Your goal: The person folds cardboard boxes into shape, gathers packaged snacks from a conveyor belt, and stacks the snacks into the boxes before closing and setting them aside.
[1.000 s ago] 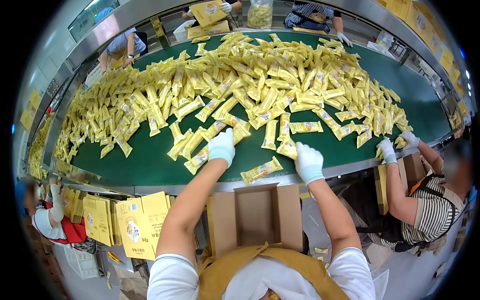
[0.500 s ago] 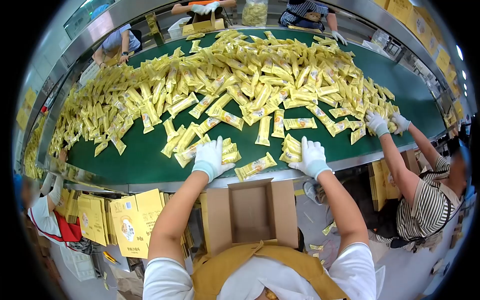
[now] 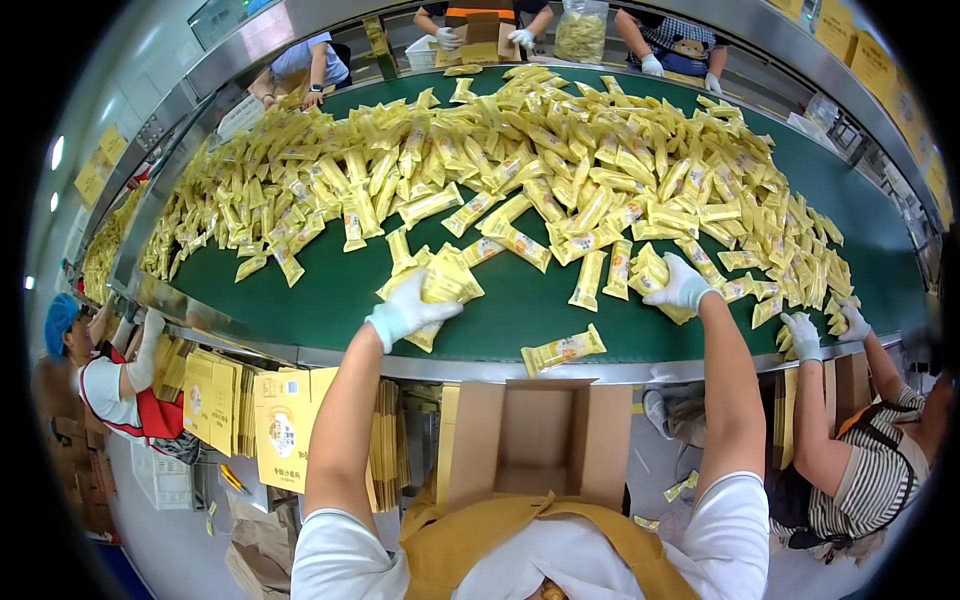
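Yellow wrapped snack packets (image 3: 590, 190) lie heaped across the green conveyor belt (image 3: 480, 335). My gloved left hand (image 3: 408, 308) is closed round a bunch of packets (image 3: 450, 278) at the near side of the heap. On the right, my gloved right hand (image 3: 682, 284) grips a smaller stack of packets (image 3: 650, 272), its fingers partly behind them. Between the hands, close to the belt's edge, lies a single loose packet (image 3: 563, 350). Below it an open cardboard box (image 3: 540, 430) stands against my apron, its flaps spread and its brown inside showing.
Flat yellow cartons (image 3: 290, 430) stand stacked left of the box. A co-worker in a striped top (image 3: 870, 465) reaches onto the belt at the right; another with a red apron (image 3: 140, 400) is at the left. Several people work across the belt. A metal rim (image 3: 680, 372) borders the belt.
Both hands have moved away from the belt's near edge and further apart, and each now holds packets together. The view has shifted. Across the belt, a co-worker's hands have parted around a box.
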`<state>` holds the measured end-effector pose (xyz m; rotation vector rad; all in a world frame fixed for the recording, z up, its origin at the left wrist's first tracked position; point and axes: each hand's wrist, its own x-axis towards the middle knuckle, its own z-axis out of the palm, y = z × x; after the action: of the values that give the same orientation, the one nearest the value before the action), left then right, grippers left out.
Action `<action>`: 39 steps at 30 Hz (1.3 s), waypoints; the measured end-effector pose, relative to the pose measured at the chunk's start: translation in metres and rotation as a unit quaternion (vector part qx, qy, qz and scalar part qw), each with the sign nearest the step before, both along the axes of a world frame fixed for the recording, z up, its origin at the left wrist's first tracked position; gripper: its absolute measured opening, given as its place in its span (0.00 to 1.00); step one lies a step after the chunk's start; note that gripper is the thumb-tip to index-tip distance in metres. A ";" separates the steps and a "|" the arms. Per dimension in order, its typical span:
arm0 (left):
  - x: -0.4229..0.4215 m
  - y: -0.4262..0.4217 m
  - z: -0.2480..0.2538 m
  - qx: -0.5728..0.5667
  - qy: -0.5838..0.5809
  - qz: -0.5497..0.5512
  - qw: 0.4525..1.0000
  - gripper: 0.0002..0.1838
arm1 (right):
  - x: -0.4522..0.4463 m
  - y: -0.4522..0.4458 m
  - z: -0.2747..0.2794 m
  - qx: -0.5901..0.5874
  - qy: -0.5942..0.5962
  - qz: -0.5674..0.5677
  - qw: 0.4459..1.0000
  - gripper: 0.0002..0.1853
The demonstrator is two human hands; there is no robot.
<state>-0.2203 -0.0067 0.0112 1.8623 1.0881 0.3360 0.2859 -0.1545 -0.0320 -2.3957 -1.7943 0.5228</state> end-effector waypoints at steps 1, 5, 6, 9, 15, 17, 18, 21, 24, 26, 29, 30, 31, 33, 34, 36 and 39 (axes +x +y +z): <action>-0.001 0.006 -0.019 0.121 0.091 -0.017 0.988 0.53 | -0.013 -0.005 0.017 -0.018 0.041 -0.034 0.998 0.51; 0.032 -0.011 -0.004 0.097 0.278 -0.076 0.953 0.54 | -0.047 -0.027 0.048 -0.070 -0.085 -0.007 0.994 0.48; 0.035 -0.016 -0.010 0.141 0.293 -0.079 0.942 0.53 | -0.052 -0.035 0.051 -0.066 -0.111 0.022 0.991 0.47; 0.044 -0.036 -0.017 0.225 0.327 -0.105 0.912 0.52 | -0.060 -0.057 0.043 0.003 -0.161 0.089 0.983 0.44; 0.048 -0.070 0.002 0.251 0.319 -0.073 0.911 0.60 | -0.070 -0.080 0.012 0.115 -0.130 0.006 0.985 0.60; 0.049 -0.072 -0.016 0.290 0.349 -0.048 0.890 0.64 | -0.077 -0.080 0.005 0.064 -0.179 -0.033 0.981 0.65; 0.050 -0.073 -0.018 0.309 0.364 -0.035 0.878 0.67 | -0.083 -0.079 0.009 0.022 -0.163 -0.056 0.985 0.65; 0.051 -0.073 -0.015 0.257 0.383 -0.039 0.886 0.69 | -0.093 -0.075 0.024 -0.063 -0.128 -0.118 0.983 0.66; 0.046 -0.078 -0.020 0.266 0.373 -0.022 0.889 0.69 | -0.094 -0.079 0.026 -0.049 -0.052 -0.172 0.982 0.65; 0.036 -0.080 -0.023 0.274 0.347 -0.014 0.897 0.69 | -0.087 -0.098 0.038 0.038 0.406 -0.193 0.892 0.51; 0.010 -0.071 -0.038 0.168 0.126 0.048 0.977 0.55 | -0.122 -0.135 0.101 0.093 0.671 -0.141 0.722 0.37; -0.002 -0.055 -0.048 0.030 -0.023 0.073 0.997 0.51 | -0.140 -0.140 0.118 0.136 0.616 -0.067 0.773 0.41; -0.013 -0.046 -0.052 -0.108 -0.171 0.094 0.975 0.47 | -0.159 -0.140 0.131 0.178 0.553 0.007 0.814 0.44; -0.010 -0.080 -0.001 -0.268 -0.457 0.125 0.839 0.42 | -0.183 -0.140 0.152 0.130 0.287 0.215 0.924 0.48; -0.001 -0.098 0.024 -0.295 -0.521 0.084 0.796 0.42 | -0.206 -0.141 0.160 0.086 0.149 0.252 0.952 0.48; 0.017 -0.129 0.061 -0.331 -0.583 -0.025 0.742 0.40 | -0.252 -0.143 0.148 0.010 -0.036 0.318 0.947 0.48; 0.032 -0.147 0.058 -0.471 -0.476 -0.129 0.732 0.38 | -0.300 -0.113 0.123 -0.205 -0.106 0.403 0.886 0.50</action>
<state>-0.1888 -0.1533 0.0691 0.6757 0.1458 0.3950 -0.0146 -0.2680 0.0905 -1.8364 -3.0428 0.7904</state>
